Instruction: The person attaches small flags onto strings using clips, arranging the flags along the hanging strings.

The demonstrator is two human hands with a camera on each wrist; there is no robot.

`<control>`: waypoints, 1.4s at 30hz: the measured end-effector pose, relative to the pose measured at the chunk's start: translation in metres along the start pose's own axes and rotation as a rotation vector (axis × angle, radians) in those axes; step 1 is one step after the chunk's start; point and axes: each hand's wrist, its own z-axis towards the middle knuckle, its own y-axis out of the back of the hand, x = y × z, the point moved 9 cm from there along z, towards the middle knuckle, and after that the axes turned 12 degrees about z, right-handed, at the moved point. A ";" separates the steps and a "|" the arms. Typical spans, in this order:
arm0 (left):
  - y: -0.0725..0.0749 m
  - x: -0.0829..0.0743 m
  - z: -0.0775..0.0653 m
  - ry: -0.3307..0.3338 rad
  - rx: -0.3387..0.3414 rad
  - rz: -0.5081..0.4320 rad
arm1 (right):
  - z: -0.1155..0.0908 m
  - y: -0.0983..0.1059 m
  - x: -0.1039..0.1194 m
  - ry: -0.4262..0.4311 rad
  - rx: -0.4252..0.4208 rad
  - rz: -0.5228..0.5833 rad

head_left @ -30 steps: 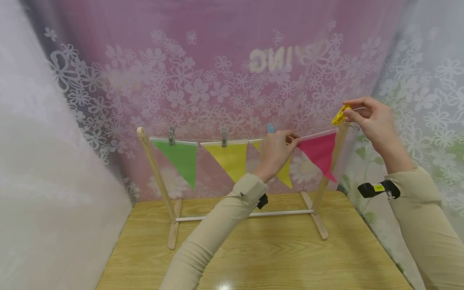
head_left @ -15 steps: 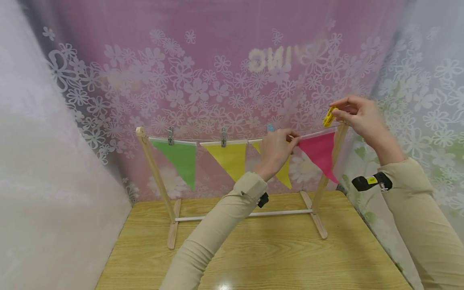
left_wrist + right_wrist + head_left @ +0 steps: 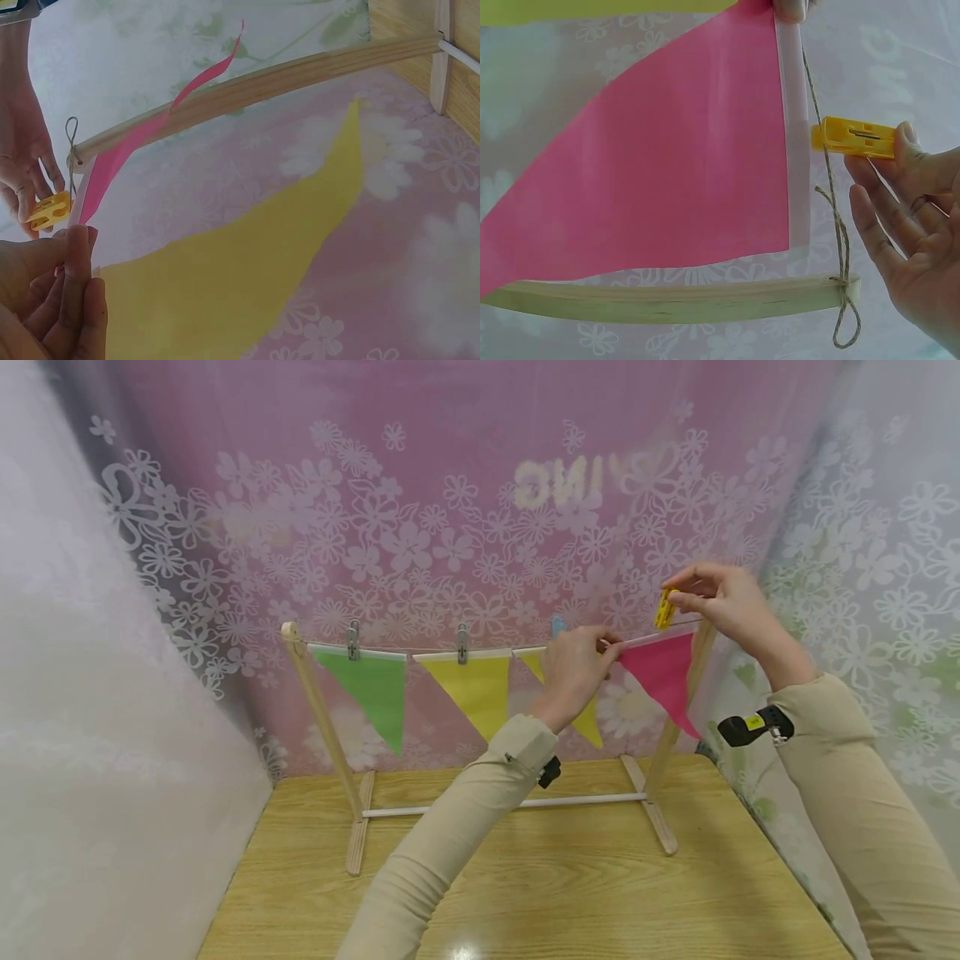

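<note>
My left hand (image 3: 576, 668) pinches the upper left corner of a pink pennant (image 3: 666, 668) at the string. In the right wrist view the pennant's white top band (image 3: 795, 150) runs beside the twine (image 3: 817, 97), with a gap between them. My right hand (image 3: 731, 606) holds a yellow clothespin (image 3: 665, 608) by its handle end, between thumb and fingers. The clothespin's tip (image 3: 817, 138) overlaps the twine in the right wrist view, above the middle of the pennant's top edge. A yellow pennant (image 3: 225, 262) hangs partly behind my left hand.
A green pennant (image 3: 375, 689) and another yellow pennant (image 3: 476, 685) hang from grey clothespins (image 3: 462, 645); a blue clothespin (image 3: 558, 626) shows behind my left hand. The wooden posts (image 3: 322, 718) stand on a wood-grain table (image 3: 570, 877), joined by a white rod (image 3: 585, 800).
My right hand has moved left and slightly down with the yellow clothespin, from the right post to over the pink pennant's top edge. The left hand stays in place.
</note>
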 end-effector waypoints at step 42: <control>-0.001 -0.001 0.006 0.064 -0.009 0.013 | -0.001 -0.011 -0.017 -0.099 0.151 -0.128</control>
